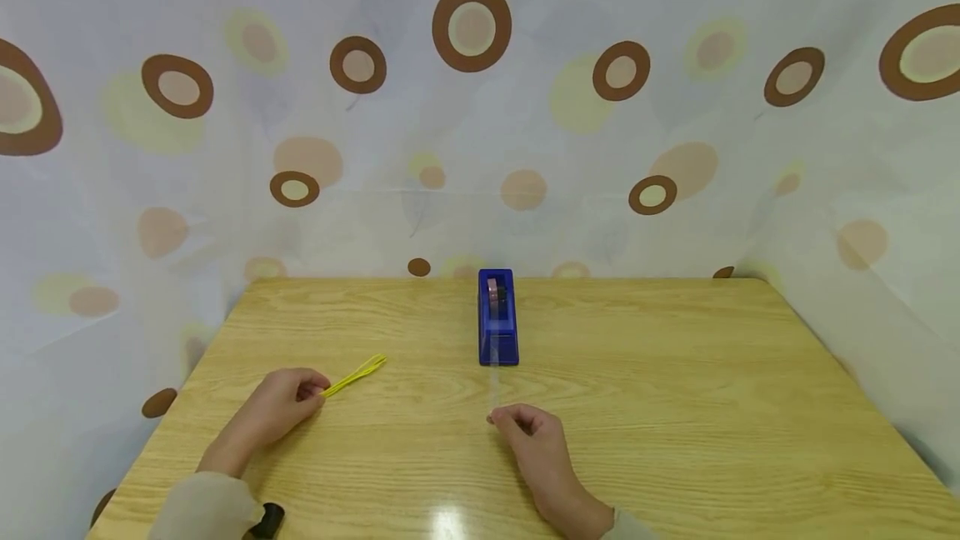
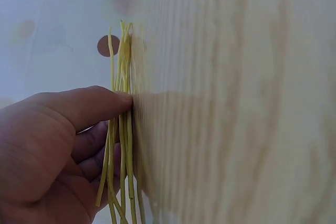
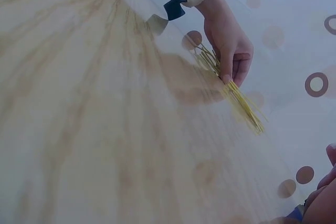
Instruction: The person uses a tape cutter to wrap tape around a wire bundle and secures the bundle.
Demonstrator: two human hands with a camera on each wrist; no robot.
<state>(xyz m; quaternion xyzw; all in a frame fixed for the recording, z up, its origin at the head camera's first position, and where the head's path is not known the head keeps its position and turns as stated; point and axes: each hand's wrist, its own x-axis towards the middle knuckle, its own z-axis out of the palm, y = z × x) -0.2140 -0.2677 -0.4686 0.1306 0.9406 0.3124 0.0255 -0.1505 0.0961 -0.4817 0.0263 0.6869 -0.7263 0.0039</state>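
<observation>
My left hand point(image 1: 277, 407) pinches a bundle of thin yellow cords point(image 1: 357, 375) just above the table, left of the middle. Up close in the left wrist view, several loose cord ends point(image 2: 123, 156) hang past the thumb and fingers. A blue tape dispenser point(image 1: 510, 350) stands at the back middle of the table, a tape roll point(image 1: 493, 294) inside it. From its front a strip of clear tape point(image 1: 494, 386) stretches toward me, and my right hand point(image 1: 542, 457) pinches its free end between thumb and fingertip. In the right wrist view only part of that hand point(image 3: 323, 205) shows, at the lower right.
The table point(image 1: 675, 407) has a light wood grain. Behind it and at both sides hangs a pale cloth point(image 1: 525, 132) with brown ring patterns. A dark band point(image 1: 267, 521) sits at the left wrist, beside a beige sleeve point(image 1: 206, 507).
</observation>
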